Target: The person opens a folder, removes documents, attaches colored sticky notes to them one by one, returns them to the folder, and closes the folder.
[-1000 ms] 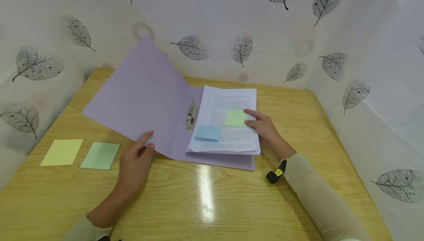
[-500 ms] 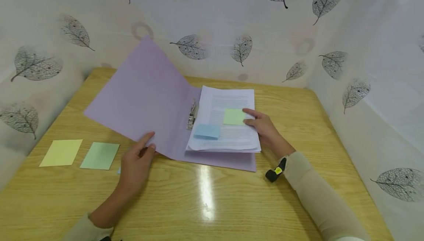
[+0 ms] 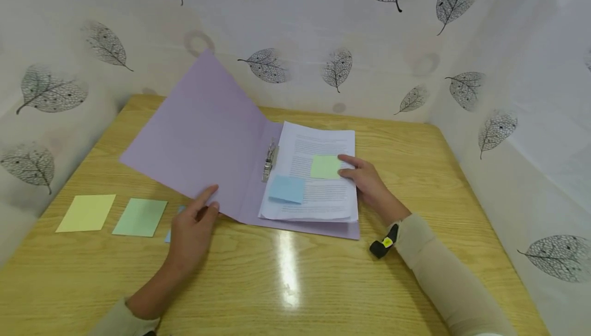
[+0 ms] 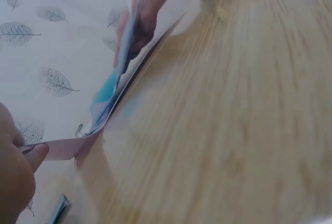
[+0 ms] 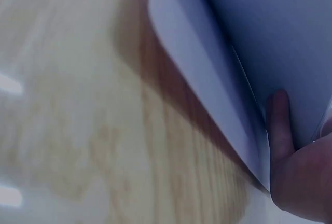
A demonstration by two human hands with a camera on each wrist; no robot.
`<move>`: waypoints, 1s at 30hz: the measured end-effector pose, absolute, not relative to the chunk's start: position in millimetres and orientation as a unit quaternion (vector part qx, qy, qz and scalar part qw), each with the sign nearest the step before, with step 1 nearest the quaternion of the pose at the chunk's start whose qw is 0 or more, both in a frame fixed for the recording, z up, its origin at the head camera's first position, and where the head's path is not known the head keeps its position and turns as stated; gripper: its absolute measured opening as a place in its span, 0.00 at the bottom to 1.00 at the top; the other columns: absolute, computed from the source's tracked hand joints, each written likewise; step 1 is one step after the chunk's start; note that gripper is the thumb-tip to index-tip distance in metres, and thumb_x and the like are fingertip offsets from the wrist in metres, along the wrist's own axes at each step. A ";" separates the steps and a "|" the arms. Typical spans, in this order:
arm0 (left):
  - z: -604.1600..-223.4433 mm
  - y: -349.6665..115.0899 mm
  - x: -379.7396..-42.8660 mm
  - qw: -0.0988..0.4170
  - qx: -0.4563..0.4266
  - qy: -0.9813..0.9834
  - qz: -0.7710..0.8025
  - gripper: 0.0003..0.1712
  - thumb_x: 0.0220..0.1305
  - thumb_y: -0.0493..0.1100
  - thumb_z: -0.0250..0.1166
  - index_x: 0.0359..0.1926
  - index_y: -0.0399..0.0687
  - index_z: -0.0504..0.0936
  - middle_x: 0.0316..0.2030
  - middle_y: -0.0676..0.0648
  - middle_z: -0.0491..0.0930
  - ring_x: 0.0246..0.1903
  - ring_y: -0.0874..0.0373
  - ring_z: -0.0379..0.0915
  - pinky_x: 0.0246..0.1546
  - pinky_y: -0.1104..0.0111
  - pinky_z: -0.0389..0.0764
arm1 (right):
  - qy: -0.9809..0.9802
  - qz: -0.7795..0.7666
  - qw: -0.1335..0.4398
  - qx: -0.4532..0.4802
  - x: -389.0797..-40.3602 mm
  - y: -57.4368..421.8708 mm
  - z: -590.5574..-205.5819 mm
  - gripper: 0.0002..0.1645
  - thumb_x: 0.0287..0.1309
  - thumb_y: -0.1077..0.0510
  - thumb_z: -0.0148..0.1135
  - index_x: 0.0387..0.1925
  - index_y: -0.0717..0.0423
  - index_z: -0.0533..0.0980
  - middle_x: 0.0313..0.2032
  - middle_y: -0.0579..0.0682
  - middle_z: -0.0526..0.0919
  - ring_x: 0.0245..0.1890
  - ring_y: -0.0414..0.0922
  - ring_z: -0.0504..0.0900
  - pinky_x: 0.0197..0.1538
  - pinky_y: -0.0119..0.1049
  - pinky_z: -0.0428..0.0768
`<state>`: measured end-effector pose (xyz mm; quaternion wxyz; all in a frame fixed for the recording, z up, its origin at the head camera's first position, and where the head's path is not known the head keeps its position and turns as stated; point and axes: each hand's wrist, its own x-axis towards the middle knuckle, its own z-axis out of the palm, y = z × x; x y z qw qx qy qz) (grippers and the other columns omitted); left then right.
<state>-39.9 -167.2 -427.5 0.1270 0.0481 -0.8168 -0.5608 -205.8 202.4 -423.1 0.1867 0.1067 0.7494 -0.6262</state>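
Note:
A purple file folder [image 3: 198,131] lies opened out on the table, its left cover tilted up. My left hand [image 3: 191,233] pinches that cover at its lower edge, thumb on the inside. My right hand [image 3: 369,182] grips a stack of printed papers [image 3: 318,143] by its right edge, with fingers under the sheets in the right wrist view. The stack's right side is raised over the folder's back cover. On the top sheet are a green sticky note [image 3: 324,166], beside my right fingertips, and a blue sticky note [image 3: 287,189]. A metal lever clip [image 3: 269,161] sits near the folder's spine.
Left on the wooden table [image 3: 240,284] lie a yellow sticky note [image 3: 85,213] and a green one [image 3: 140,217]. A blue note [image 3: 168,234] is partly hidden behind my left hand. Leaf-patterned cloth [image 3: 300,28] rises behind the table and along its sides.
The paper stack's front edge has come down and toward me, over the back cover. My left hand has shifted slightly right with the folder cover, showing more of the blue note behind it.

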 end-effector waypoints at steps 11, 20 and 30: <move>-427.4 -164.9 -40.6 0.131 0.046 -0.819 -0.557 0.22 0.74 0.39 0.60 0.67 0.50 0.77 0.35 0.42 0.83 0.25 0.67 0.67 0.26 0.79 0.74 | 0.766 -0.608 0.191 0.085 -205.3 203.1 -421.6 0.33 0.67 0.61 0.60 0.72 0.44 0.69 0.76 0.49 0.59 0.68 0.48 0.68 0.59 0.37 0.76; -426.7 -164.5 -40.4 0.132 0.047 -0.817 -0.559 0.22 0.74 0.39 0.60 0.66 0.49 0.78 0.28 0.43 0.78 0.22 0.67 0.63 0.23 0.78 0.72 | 0.791 -0.577 0.196 0.057 -206.7 202.4 -426.3 0.32 0.68 0.59 0.59 0.72 0.45 0.68 0.74 0.50 0.63 0.62 0.50 0.74 0.57 0.37 0.79; -430.0 -165.7 -40.4 0.139 0.042 -0.819 -0.555 0.22 0.73 0.38 0.61 0.66 0.48 0.78 0.25 0.47 0.75 0.22 0.67 0.62 0.22 0.77 0.70 | 0.885 -0.433 0.173 -0.015 -206.2 201.4 -425.2 0.35 0.71 0.54 0.56 0.77 0.45 0.60 0.79 0.53 0.53 0.75 0.57 0.59 0.74 0.57 0.61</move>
